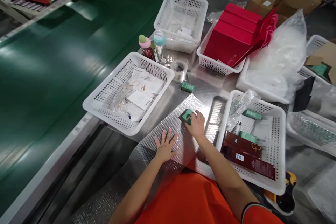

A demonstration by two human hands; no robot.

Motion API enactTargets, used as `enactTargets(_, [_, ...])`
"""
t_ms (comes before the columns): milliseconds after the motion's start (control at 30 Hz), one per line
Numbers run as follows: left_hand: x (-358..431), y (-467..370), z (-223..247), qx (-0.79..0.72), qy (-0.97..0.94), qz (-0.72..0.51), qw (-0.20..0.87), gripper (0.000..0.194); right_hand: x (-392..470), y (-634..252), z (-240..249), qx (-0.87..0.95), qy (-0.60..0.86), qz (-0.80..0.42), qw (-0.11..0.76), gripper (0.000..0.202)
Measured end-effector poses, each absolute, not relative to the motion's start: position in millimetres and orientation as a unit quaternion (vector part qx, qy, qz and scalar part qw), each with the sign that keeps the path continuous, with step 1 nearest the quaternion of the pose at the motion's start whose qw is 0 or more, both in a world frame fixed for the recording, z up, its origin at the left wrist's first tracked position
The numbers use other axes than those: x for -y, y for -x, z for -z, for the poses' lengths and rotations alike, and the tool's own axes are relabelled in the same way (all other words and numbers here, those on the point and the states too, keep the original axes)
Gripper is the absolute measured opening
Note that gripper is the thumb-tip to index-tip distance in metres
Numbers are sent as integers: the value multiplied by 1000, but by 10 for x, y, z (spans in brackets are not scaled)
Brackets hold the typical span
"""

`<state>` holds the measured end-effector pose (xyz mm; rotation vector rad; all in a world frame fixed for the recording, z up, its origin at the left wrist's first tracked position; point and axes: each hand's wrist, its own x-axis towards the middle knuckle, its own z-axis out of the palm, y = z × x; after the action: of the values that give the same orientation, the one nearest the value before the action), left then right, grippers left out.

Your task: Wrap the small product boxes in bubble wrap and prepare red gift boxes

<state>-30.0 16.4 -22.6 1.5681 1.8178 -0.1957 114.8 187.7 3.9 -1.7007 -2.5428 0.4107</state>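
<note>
A sheet of bubble wrap (157, 136) stretches over the metal table and hangs off its near edge. My left hand (166, 147) lies flat on the wrap with its fingers spread. To the right, my right hand (196, 124) grips a small green box (187, 115) at the far end of the wrap. Just beyond, a second green box (187, 87) rests on bare metal. At my right, a white basket (280, 140) holds dark red boxes (248, 154), green boxes and a bubble-wrapped item (241, 106).
A white basket (90, 103) with papers and plastic stands left, beside a green conveyor belt (78, 49). Behind are a tape roll (179, 68), two bottles, another basket (181, 17), red bags (233, 35) and clear plastic (280, 56). A yellow-black tool (286, 194) sits lower right.
</note>
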Motion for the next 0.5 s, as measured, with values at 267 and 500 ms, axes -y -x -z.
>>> enactTargets(267, [-150,303,259,-706,-608,68,356,95,-1828,-1129,20,835,539,-79,80,29])
enactTargets(500, [-167,313,243,-706,-607,63,361,96,-2290,-1242,-303,786,593,-149,95,33])
